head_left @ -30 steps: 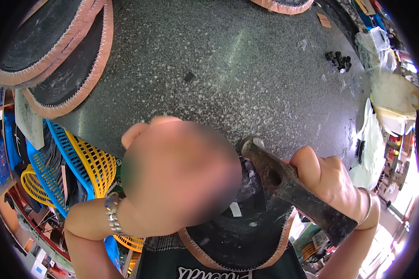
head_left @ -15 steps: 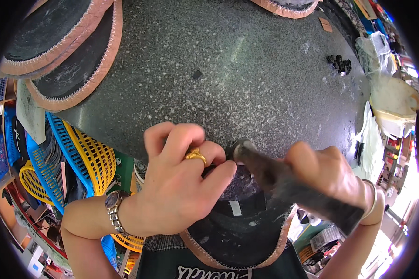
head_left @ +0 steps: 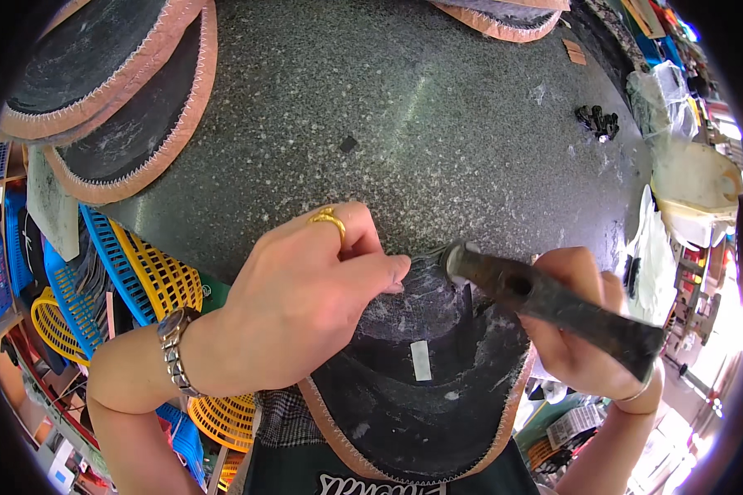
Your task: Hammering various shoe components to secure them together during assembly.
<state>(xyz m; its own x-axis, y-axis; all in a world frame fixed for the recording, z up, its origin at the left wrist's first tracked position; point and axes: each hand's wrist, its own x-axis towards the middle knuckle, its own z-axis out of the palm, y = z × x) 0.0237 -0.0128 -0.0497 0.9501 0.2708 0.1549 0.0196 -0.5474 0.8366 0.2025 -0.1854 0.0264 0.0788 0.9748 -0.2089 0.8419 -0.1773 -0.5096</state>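
A black shoe sole with a tan stitched rim lies at the near edge of a dark speckled stone table. My left hand, with a gold ring and a metal wristwatch, presses its fingertips on the sole's far left part. My right hand grips a dark metal hammer by its handle. The hammer's head rests against the sole's far edge, close to my left fingertips. A small white tag sits on the middle of the sole.
Several more black soles with tan rims are stacked at the table's far left, and others lie at the far edge. Small black parts lie at the right. Blue and yellow plastic baskets stand below at the left. A white container is at the right.
My left hand has lowered from near the camera onto the sole. The hammer head has come down from above the sole to its far edge.
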